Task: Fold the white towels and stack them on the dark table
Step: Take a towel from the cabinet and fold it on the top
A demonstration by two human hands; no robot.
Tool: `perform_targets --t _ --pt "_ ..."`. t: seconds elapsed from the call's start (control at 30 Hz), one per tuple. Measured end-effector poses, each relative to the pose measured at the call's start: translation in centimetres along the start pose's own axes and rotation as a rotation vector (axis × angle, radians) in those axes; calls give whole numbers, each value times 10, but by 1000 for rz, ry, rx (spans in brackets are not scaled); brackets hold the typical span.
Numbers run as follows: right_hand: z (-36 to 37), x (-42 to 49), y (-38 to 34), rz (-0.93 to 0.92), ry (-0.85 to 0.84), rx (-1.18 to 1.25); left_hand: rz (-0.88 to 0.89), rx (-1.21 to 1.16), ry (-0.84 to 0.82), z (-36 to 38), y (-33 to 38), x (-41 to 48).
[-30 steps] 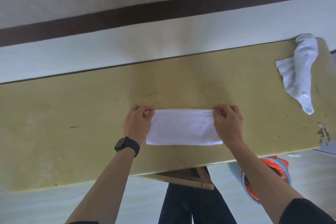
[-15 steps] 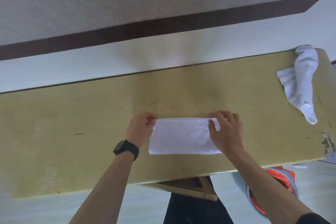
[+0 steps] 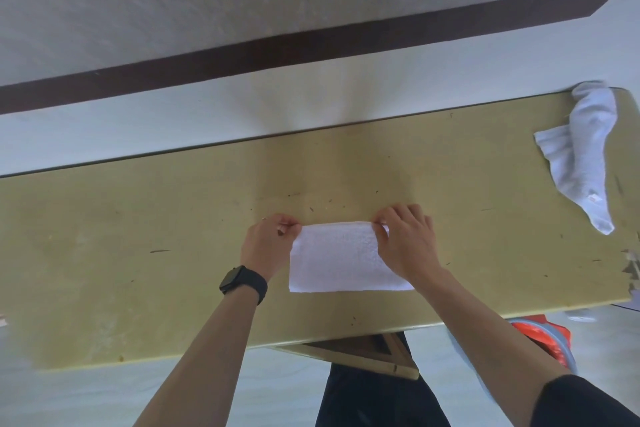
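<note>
Head view shows a folded white towel (image 3: 341, 258) lying flat on the yellowish surface (image 3: 138, 236), its long axis running left to right, parallel to the near edge. Left hand (image 3: 268, 246) pinches the far left corner and right hand (image 3: 405, 243) pinches the far right corner, fingers closed on the cloth. 1 crumpled towel (image 3: 585, 149) lies at the far right end; beyond are pale floor and a dark baseboard (image 3: 311, 45).
</note>
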State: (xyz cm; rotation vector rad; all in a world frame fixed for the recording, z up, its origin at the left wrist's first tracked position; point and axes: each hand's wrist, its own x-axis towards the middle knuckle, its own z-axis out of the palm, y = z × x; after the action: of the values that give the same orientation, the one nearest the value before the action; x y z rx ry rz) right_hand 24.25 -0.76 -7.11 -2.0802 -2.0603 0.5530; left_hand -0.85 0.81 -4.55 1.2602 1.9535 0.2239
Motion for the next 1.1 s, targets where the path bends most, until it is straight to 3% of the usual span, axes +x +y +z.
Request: perform_targets --t 0.4,0.53,0.7,0.93,1.1 --pt "5 4 -3 -12 45 -84 27 227 -44 2 5 4" --pt "-5 -1 4 24 111 -3 353 485 166 18 13 -5" --pt "-8 -7 23 76 115 -9 591 436 94 45 37 -1" --pt "-19 7 23 133 -68 37 518 405 16 46 51 8" --pt "-21 12 24 99 -87 -6 476 463 -71 41 63 16"
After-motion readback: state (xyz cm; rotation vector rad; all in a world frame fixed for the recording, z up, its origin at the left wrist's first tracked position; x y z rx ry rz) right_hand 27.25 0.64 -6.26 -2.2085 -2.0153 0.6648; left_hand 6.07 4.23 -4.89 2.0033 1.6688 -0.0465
